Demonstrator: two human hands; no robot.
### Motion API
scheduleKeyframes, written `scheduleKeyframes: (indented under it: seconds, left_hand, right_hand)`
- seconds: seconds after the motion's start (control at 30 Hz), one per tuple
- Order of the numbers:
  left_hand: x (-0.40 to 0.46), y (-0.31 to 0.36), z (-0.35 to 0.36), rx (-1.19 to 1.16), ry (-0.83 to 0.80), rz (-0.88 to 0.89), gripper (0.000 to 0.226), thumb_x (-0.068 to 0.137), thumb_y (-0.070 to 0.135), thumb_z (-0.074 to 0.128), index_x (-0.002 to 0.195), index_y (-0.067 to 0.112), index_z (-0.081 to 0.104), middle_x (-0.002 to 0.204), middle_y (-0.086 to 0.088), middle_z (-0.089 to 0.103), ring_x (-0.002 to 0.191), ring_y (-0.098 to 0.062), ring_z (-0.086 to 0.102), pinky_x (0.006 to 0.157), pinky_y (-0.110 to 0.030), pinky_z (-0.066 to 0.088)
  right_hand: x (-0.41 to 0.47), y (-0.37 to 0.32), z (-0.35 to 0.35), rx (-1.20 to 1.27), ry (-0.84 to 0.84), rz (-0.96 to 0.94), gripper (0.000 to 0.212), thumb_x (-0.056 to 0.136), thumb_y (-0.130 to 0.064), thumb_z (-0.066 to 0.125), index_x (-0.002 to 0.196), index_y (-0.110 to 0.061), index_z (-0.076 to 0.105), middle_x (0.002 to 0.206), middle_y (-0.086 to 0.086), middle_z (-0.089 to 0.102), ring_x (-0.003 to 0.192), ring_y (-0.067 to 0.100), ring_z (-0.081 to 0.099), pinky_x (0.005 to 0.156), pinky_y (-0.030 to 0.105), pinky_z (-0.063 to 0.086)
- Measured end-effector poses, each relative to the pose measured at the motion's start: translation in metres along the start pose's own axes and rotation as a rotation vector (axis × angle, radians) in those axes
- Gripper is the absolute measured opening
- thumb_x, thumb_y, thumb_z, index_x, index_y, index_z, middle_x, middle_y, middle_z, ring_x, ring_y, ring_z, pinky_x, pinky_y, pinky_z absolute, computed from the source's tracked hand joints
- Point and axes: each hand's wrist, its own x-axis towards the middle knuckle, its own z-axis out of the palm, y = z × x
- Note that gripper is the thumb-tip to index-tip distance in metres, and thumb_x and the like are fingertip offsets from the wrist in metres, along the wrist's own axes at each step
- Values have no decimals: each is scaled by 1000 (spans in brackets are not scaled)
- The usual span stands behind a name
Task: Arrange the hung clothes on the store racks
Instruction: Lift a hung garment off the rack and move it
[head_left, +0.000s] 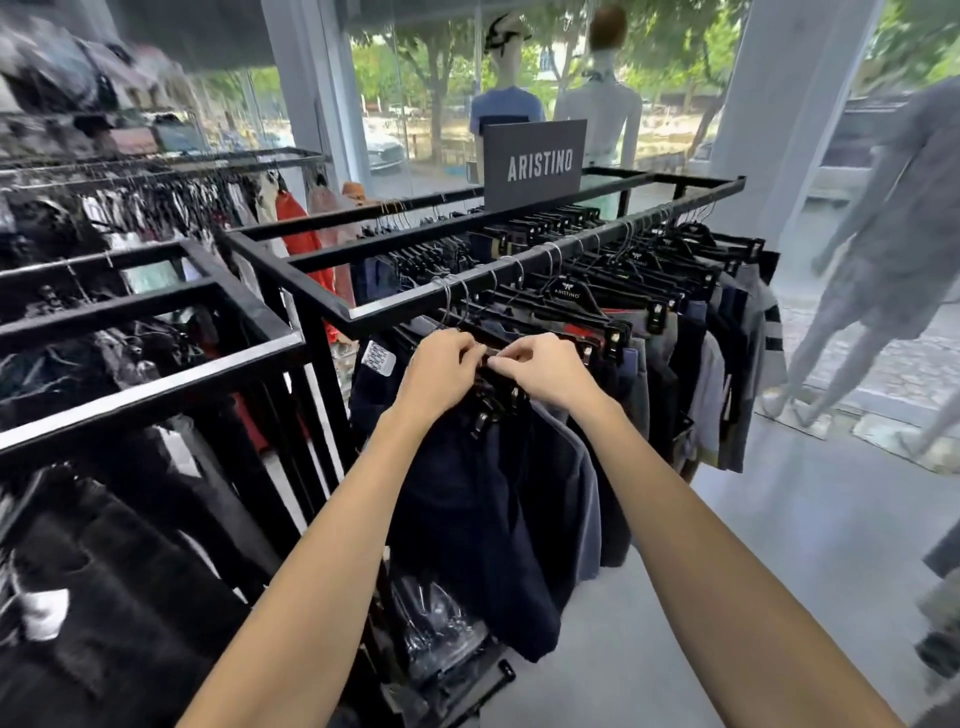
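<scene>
A black metal rack carries a long row of black clip hangers with dark shorts and trousers. At the near end of that row hang dark navy shorts. My left hand and my right hand meet just under the front rail, fingers closed on the black clip hanger of those shorts. The hanger's top is mostly hidden by my fingers.
A second black rack full of dark clothes stands close on the left. An ARISTINO sign sits on the rack top. Mannequins stand right and by the window. Plastic-wrapped items lie below the shorts. Grey floor lies to the right.
</scene>
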Motion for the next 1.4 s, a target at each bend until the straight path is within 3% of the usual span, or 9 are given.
scheduleKeyframes:
  seconds: [0.13,0.3,0.47,0.6,0.7,0.8,1.07,1.2,1.4]
  left_hand:
    - [-2,-11,-12,-49,-44,10,13,89,7,58,93,11,70,73,4,56,80,-22,55,75,-29,38]
    - [-1,-20,-25,15,-123,18,44,75,-10,49,106,14,68,86,-5,50,89,-23,50,83,-31,39]
    - [-7,-31,-31,26,-104,-334,18,77,16,63,93,21,56,110,-14,56,112,-37,50,100,-44,41]
    - [-16,-30,-28,-156,-86,-593,62,72,45,60,119,5,53,118,-17,61,111,-36,57,94,-40,48]
    - [-18,-25,-20,-239,-15,-569,40,69,39,53,100,18,66,92,-13,72,95,-33,66,82,-36,53]
    - [-25,-13,-19,-299,61,-564,41,83,25,58,123,15,60,105,-14,69,105,-32,61,85,-33,46]
    - [-25,-9,-18,-362,46,-546,45,89,19,52,133,16,51,125,-9,61,119,-26,54,95,-36,45]
    - [-17,5,-19,-443,96,-512,46,87,21,50,133,19,46,115,-8,66,108,-24,60,87,-34,47]
    - [-19,17,-17,-417,135,-541,46,92,22,49,136,15,39,105,-7,62,96,-24,60,77,-34,44]
  right_hand:
    - [2,-6,12,18,-91,13,23,89,-37,69,106,-25,77,106,-4,74,105,12,64,93,26,49]
    - [3,-12,17,45,-153,64,30,87,-24,65,116,-26,73,115,-2,72,109,14,63,95,26,47]
    - [5,-20,26,115,-195,100,40,83,-25,56,121,-23,70,111,-2,74,107,16,66,98,34,51]
    - [4,-32,39,90,-210,104,27,84,-33,58,104,-22,71,100,0,70,93,21,63,74,28,49]
    - [11,-35,59,114,-224,134,49,71,-39,54,110,-15,71,114,11,71,108,33,65,89,38,54]
    - [17,-39,70,129,-211,163,54,74,-30,48,122,-11,66,125,16,66,118,35,60,100,41,50]
    - [21,-33,78,124,-200,103,30,93,-19,48,112,-7,68,118,19,68,113,35,60,85,34,44]
    - [23,-17,68,207,-262,62,27,92,-23,60,107,-4,71,95,15,69,88,25,58,66,31,41]
    - [20,-14,59,257,-265,88,28,94,-18,57,118,-11,70,99,7,69,78,14,60,63,26,44]
